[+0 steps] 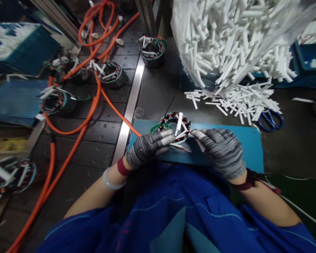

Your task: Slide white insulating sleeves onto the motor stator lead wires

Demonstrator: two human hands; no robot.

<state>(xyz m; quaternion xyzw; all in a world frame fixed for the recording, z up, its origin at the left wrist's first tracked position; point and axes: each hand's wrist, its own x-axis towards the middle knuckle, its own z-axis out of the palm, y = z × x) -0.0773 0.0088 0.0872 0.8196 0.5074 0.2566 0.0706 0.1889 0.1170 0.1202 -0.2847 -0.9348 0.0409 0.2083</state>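
A motor stator (186, 120), a ring of dark windings with orange lacing, sits in front of me on a blue board (226, 140). White sleeves (178, 123) stick out of its top, and a green wire (155, 128) curls at its left. My left hand (151, 146), in a grey glove with pale fingertips, is closed at the stator's near left edge, its fingers together. At the right edge, my right hand (218, 149), gloved alike, pinches a thin wire end between thumb and fingers. Fingers partly hide the stator's near side.
Blue scissors (270, 120) lie by a pile of loose white sleeves (239, 100). Behind it a clear bag (216, 42) is full of more sleeves. To the left, orange hoses (94, 102) run among several other stators (112, 74). A metal rail (133, 95) borders the work surface.
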